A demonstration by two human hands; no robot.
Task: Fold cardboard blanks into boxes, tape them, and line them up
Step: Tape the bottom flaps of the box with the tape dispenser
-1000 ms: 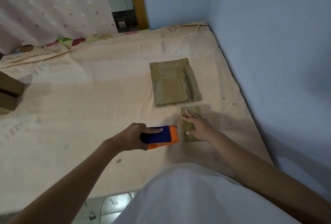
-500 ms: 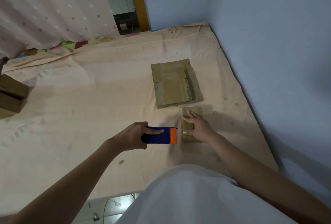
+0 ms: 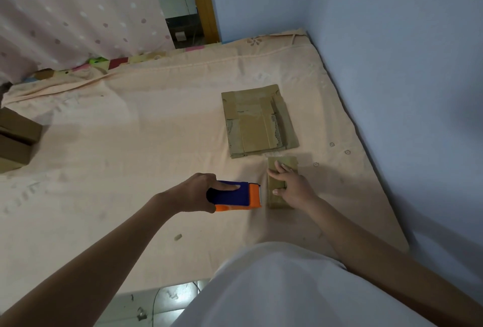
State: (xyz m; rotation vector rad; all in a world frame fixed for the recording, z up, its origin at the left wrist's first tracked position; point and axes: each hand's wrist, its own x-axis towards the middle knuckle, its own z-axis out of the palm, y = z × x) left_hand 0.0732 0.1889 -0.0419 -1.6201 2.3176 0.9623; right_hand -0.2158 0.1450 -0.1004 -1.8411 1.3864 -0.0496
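Note:
A small brown cardboard box (image 3: 285, 163) lies on the peach sheet near the wall. My right hand (image 3: 292, 186) rests on top of it with fingers spread flat, pressing it down. Just left of the box, my left hand (image 3: 198, 192) grips a blue and orange tape dispenser (image 3: 241, 196), whose orange end sits close to the box's left side. Beyond the box lies a stack of flat cardboard blanks (image 3: 257, 121) with old tape on them.
Two finished brown boxes (image 3: 15, 141) stand stacked at the left edge. A blue wall (image 3: 405, 78) runs along the right of the mattress (image 3: 117, 143). A dotted curtain (image 3: 65, 12) hangs at the back left. Tiled floor (image 3: 162, 300) shows below the near edge.
The tape dispenser in my left hand has tilted, showing its orange underside again, and stays beside the box. My right hand keeps pressing the box.

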